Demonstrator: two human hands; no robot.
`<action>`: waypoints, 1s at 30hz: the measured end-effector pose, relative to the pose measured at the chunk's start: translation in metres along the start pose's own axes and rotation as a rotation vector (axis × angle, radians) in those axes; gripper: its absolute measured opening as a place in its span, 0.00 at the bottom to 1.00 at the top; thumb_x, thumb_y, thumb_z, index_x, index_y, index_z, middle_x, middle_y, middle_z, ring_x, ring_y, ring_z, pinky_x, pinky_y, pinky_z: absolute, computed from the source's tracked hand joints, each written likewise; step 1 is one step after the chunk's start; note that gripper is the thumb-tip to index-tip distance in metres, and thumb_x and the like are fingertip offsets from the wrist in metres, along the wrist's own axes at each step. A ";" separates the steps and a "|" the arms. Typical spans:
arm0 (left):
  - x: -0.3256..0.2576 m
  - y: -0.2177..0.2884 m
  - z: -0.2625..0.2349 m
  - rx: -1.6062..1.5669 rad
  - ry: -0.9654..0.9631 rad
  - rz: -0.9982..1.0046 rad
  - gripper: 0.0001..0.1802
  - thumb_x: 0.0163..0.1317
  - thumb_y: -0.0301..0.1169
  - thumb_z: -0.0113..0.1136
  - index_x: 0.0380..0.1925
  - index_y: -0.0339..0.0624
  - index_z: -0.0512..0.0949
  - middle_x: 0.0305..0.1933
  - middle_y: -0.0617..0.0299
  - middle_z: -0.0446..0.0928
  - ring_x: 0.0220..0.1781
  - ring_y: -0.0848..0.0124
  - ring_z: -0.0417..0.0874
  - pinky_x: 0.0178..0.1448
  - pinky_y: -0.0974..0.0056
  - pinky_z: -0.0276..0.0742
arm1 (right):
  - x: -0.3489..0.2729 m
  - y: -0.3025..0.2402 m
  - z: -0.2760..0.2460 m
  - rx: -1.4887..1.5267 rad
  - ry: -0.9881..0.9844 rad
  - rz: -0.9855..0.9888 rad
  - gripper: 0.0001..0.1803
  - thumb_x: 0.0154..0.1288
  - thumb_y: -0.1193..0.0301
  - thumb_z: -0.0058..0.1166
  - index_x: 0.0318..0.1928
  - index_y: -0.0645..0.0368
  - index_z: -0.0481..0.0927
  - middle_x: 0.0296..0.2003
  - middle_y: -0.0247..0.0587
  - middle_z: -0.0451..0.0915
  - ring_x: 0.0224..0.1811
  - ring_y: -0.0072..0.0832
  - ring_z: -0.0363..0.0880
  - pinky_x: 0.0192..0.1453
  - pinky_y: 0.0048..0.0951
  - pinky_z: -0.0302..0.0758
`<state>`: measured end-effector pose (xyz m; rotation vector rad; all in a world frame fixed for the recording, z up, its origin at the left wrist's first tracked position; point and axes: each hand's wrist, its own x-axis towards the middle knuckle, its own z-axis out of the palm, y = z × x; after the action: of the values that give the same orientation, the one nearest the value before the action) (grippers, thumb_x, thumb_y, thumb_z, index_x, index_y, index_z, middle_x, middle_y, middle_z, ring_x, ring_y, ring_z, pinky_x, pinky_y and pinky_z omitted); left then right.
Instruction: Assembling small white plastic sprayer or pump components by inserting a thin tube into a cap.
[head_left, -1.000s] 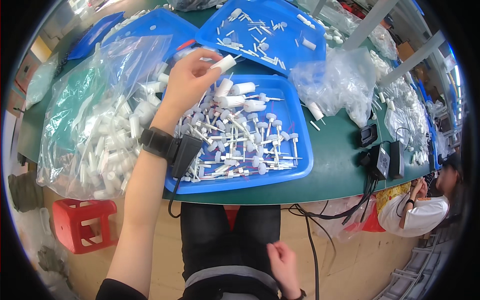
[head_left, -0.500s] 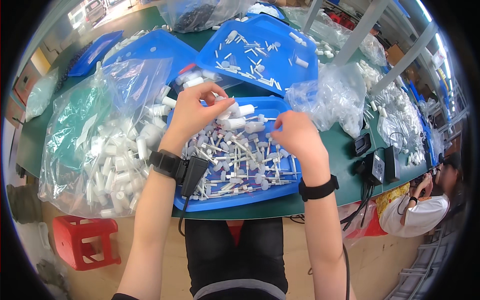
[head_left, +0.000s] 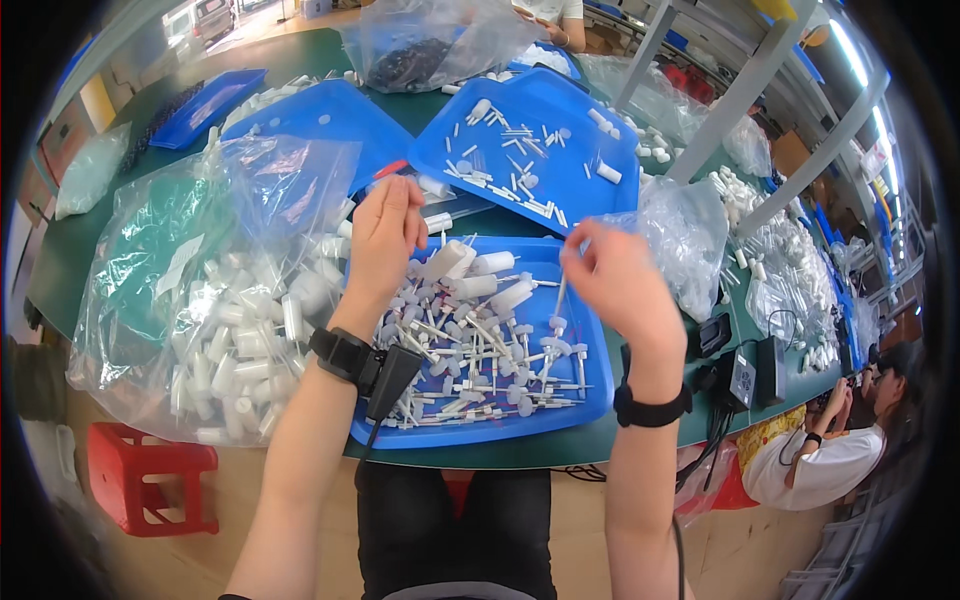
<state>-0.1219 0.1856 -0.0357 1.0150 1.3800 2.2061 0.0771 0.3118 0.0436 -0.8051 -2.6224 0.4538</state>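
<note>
My left hand point(head_left: 383, 245) is raised over the far left corner of a blue tray point(head_left: 590, 375), its fingers curled together; anything in them is hidden. A thin pale rod with a small grey cap point(head_left: 557, 323) hangs down from the pinched fingers of my right hand point(head_left: 622, 278), above the tray's right side. Many such capped rods point(head_left: 470, 355) lie jumbled in that tray. Larger white plastic cylinders point(head_left: 512, 297) rest on top of them at the far end.
Left of the tray lies a clear bag point(head_left: 120, 340) full of white cylinders. A second blue tray point(head_left: 560, 90) with scattered small white tubes stands behind. Crumpled clear plastic point(head_left: 690, 225) and black boxes point(head_left: 770, 370) are on the right. A person point(head_left: 820, 450) sits at far right.
My left hand has drawn back to the left, off the white cylinders, and turned its fingers upward. The right hand has shifted slightly right, and a rod now shows below its fingers.
</note>
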 end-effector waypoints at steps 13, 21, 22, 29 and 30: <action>0.002 0.010 -0.006 -0.624 -0.054 -0.289 0.16 0.68 0.39 0.47 0.44 0.36 0.72 0.34 0.55 0.77 0.25 0.77 0.71 0.30 0.70 0.69 | 0.117 -0.056 0.041 0.690 -0.514 -0.275 0.13 0.60 0.62 0.56 0.41 0.56 0.81 0.21 0.25 0.72 0.20 0.12 0.63 0.24 0.18 0.62; 0.003 0.013 0.007 -0.537 0.113 -0.247 0.16 0.67 0.35 0.50 0.46 0.33 0.74 0.29 0.65 0.74 0.31 0.77 0.74 0.40 0.70 0.72 | 0.235 -0.006 0.121 -0.022 0.062 0.044 0.18 0.56 0.62 0.51 0.45 0.56 0.77 0.48 0.56 0.74 0.54 0.48 0.71 0.57 0.46 0.66; 0.001 0.013 0.008 -0.537 0.103 -0.247 0.16 0.67 0.35 0.50 0.46 0.33 0.75 0.28 0.66 0.73 0.31 0.77 0.74 0.41 0.70 0.71 | 0.239 -0.005 0.123 -0.126 0.024 0.036 0.18 0.56 0.62 0.51 0.46 0.55 0.77 0.50 0.57 0.73 0.56 0.48 0.69 0.59 0.47 0.64; 0.000 0.013 0.011 -0.532 0.024 -0.316 0.14 0.64 0.32 0.52 0.45 0.34 0.75 0.33 0.63 0.76 0.34 0.75 0.77 0.44 0.69 0.72 | 0.240 0.000 0.119 -0.297 0.072 0.007 0.15 0.58 0.62 0.49 0.43 0.55 0.76 0.40 0.50 0.78 0.48 0.46 0.76 0.51 0.45 0.70; 0.001 0.012 0.016 -0.534 0.010 -0.327 0.14 0.64 0.32 0.52 0.45 0.34 0.75 0.35 0.61 0.76 0.35 0.75 0.77 0.44 0.69 0.73 | 0.234 0.006 0.109 -0.227 0.160 -0.020 0.14 0.58 0.62 0.49 0.41 0.56 0.76 0.37 0.49 0.79 0.44 0.45 0.78 0.47 0.44 0.72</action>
<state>-0.1103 0.1908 -0.0204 0.5432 0.8087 2.1479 -0.1466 0.4326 0.0015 -0.8459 -2.5585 0.0823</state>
